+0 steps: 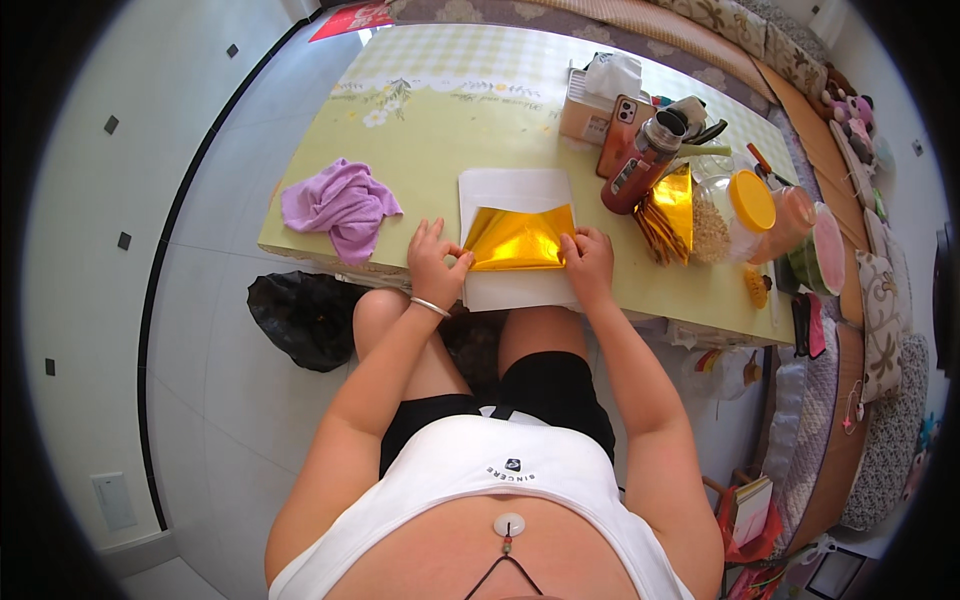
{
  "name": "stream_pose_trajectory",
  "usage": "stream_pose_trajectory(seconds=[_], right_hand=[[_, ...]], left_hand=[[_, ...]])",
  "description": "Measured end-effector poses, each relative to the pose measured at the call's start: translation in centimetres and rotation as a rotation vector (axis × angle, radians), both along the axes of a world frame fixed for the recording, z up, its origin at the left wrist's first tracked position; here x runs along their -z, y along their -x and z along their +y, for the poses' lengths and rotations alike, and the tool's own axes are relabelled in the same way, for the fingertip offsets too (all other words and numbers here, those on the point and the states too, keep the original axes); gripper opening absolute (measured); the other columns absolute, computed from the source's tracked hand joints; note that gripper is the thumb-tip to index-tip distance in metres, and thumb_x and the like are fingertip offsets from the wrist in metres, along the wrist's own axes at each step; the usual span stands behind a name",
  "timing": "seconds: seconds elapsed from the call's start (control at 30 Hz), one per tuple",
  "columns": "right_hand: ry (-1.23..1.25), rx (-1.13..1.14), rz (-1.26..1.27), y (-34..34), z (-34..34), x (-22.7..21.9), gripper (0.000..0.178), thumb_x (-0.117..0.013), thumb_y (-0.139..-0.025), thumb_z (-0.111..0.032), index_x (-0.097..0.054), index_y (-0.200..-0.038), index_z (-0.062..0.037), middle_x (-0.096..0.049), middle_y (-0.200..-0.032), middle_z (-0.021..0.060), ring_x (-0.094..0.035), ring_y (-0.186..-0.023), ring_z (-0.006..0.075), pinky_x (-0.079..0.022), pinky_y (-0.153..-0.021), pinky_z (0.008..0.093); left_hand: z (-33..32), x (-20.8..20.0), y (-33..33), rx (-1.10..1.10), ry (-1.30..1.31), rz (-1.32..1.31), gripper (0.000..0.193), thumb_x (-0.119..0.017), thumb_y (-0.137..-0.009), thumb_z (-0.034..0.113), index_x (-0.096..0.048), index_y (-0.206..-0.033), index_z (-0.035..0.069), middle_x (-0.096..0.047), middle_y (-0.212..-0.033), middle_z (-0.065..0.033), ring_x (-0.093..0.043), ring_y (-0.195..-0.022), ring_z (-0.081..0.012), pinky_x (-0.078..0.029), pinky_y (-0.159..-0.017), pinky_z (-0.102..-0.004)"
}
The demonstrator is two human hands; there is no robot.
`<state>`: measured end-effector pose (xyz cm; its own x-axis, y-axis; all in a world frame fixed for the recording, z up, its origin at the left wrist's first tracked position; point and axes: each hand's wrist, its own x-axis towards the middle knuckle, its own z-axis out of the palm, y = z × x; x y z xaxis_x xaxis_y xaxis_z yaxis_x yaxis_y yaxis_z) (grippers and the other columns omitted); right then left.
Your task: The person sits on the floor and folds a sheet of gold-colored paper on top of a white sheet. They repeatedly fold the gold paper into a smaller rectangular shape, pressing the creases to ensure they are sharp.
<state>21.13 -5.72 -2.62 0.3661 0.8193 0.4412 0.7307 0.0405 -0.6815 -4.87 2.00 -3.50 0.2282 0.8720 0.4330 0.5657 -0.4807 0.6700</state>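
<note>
A sheet of shiny gold foil paper (520, 240) lies on a white board (514, 188) at the table's near edge. It looks folded, with a straight near edge and a slightly raised far edge. My left hand (436, 264) pinches its left near corner between thumb and forefinger, the other fingers spread. At the right end, my right hand (590, 264) grips the foil with thumb and bent fingers. A stack of folded gold paper pieces (672, 215) stands to the right of the board. A crumpled purple cloth (340, 207) rests to the left of my left hand.
Right of the board stand a dark red thermos (640, 165), a phone (624, 130), a tissue box (585, 110), a yellow-lidded jar (750, 203) and a cut watermelon (824, 255). A black plastic bag (300, 318) sits on the floor below the table's left side.
</note>
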Motion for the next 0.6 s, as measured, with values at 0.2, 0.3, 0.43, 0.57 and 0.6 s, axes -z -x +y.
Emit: stream_pose_trajectory(seconds=[0.2, 0.3, 0.43, 0.57, 0.6], right_hand=[[-0.010, -0.034, -0.100, 1.0, -1.3, -1.0, 0.025, -0.073, -0.082, -0.020, -0.065, -0.072, 0.0013, -0.065, -0.102, 0.0123, -0.059, -0.097, 0.0323, -0.047, -0.086, 0.0430], [-0.026, -0.015, -0.027, 0.7, -1.2, -0.1, 0.024, -0.075, -0.079, -0.018, -0.063, -0.071, 0.0014, -0.065, -0.107, 0.0133, -0.058, -0.100, 0.0331, -0.046, -0.088, 0.0432], [-0.040, 0.077, -0.026, 1.2, -1.6, -0.4, 0.023, -0.074, -0.077, -0.013, -0.059, -0.066, 0.0000, -0.064, -0.112, 0.0172, -0.056, -0.106, 0.0355, -0.045, -0.092, 0.0430], [-0.039, 0.074, -0.043, 1.1, -1.6, 0.0, 0.023, -0.073, -0.077, -0.009, -0.056, -0.064, -0.0005, -0.063, -0.115, 0.0197, -0.055, -0.110, 0.0369, -0.044, -0.096, 0.0433], [-0.040, 0.075, -0.050, 1.1, -1.6, 0.0, 0.023, -0.072, -0.077, -0.009, -0.056, -0.064, -0.0004, -0.063, -0.116, 0.0197, -0.055, -0.110, 0.0369, -0.045, -0.096, 0.0434]], left_hand=[[-0.3, 0.1, 0.5, 0.015, 0.009, 0.026, 0.023, -0.079, -0.072, 0.019, -0.063, -0.062, 0.007, -0.053, -0.144, -0.0238, -0.039, -0.140, -0.0445, -0.024, -0.117, -0.0544], [-0.3, 0.0, 0.3, 0.018, 0.021, 0.032, 0.025, -0.079, -0.072, 0.019, -0.061, -0.059, 0.007, -0.052, -0.144, -0.0230, -0.039, -0.140, -0.0437, -0.022, -0.118, -0.0544], [-0.3, 0.1, 0.6, 0.021, 0.022, 0.052, 0.024, -0.079, -0.070, 0.017, -0.061, -0.058, 0.007, -0.053, -0.144, -0.0225, -0.039, -0.140, -0.0425, -0.022, -0.119, -0.0540], [-0.3, 0.0, 0.5, 0.025, 0.024, 0.062, 0.024, -0.079, -0.070, 0.016, -0.061, -0.057, 0.007, -0.053, -0.144, -0.0225, -0.039, -0.140, -0.0425, -0.022, -0.119, -0.0540], [-0.4, -0.1, 0.6, 0.025, 0.023, 0.065, 0.024, -0.079, -0.070, 0.016, -0.060, -0.057, 0.007, -0.052, -0.144, -0.0225, -0.039, -0.140, -0.0426, -0.023, -0.118, -0.0541]])
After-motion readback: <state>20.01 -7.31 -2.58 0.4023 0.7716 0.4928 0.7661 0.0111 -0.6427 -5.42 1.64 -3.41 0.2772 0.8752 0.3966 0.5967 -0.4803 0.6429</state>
